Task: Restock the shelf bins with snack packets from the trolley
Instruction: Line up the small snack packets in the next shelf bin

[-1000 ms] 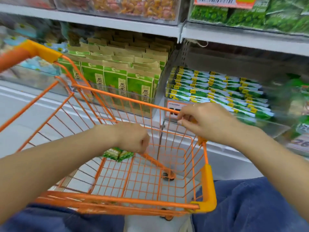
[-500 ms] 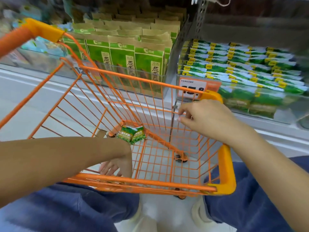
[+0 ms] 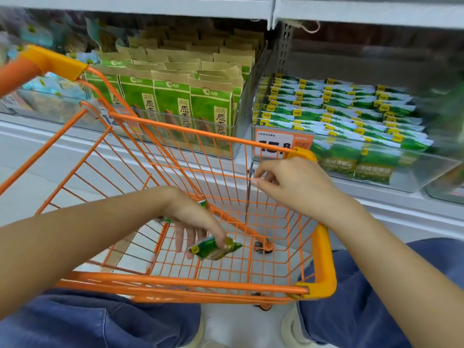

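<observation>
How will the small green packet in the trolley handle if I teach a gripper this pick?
The green packet looks small and glossy, so probably light and a bit slippery. The left hand pinches it with fingertips alone; it likely flexes rather than staying stiff.

Orange wire trolley [image 3: 324,262]; green-and-yellow foil snack packet [image 3: 213,249] at the left hand [image 3: 193,222]; blue denim trousers [image 3: 376,297] below.

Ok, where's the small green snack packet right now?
Head view, low centre: the small green snack packet is pinched in the left hand just above the orange wire trolley floor.
</observation>
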